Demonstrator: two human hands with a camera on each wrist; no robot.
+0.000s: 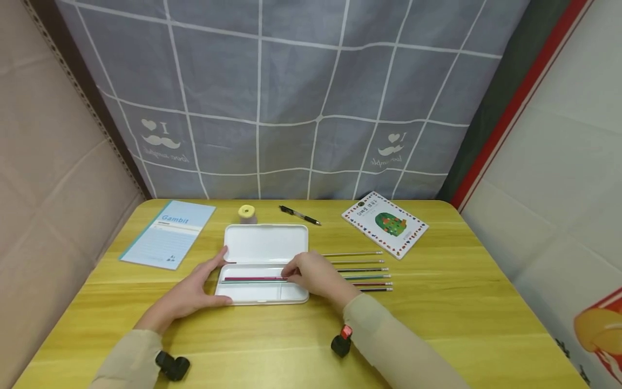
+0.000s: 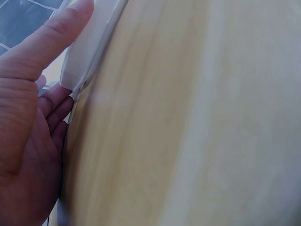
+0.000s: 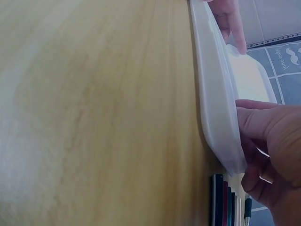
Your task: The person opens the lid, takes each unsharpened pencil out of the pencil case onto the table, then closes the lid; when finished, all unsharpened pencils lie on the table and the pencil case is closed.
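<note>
A white pencil case (image 1: 248, 294) lies on the table with its lid (image 1: 266, 243) raised at the back. Inside the tray, a pink pencil (image 1: 250, 279) lies lengthwise beside a thin greenish one. My right hand (image 1: 316, 275) reaches over the case's right end and pinches the pink pencil near its right end. At the left end, my left hand (image 1: 191, 289) steadies the case with fingers spread, thumb at the front corner and forefinger by the lid's edge. In the left wrist view, its thumb (image 2: 51, 42) lies along the case's side.
Several pencils (image 1: 371, 277) with white ends lie in a row right of the case, partly behind the right hand. Behind the case are a yellow-topped round container (image 1: 247, 212) and a black pen (image 1: 300, 215). A blue notebook (image 1: 170, 235) lies left, a white booklet (image 1: 384, 224) right.
</note>
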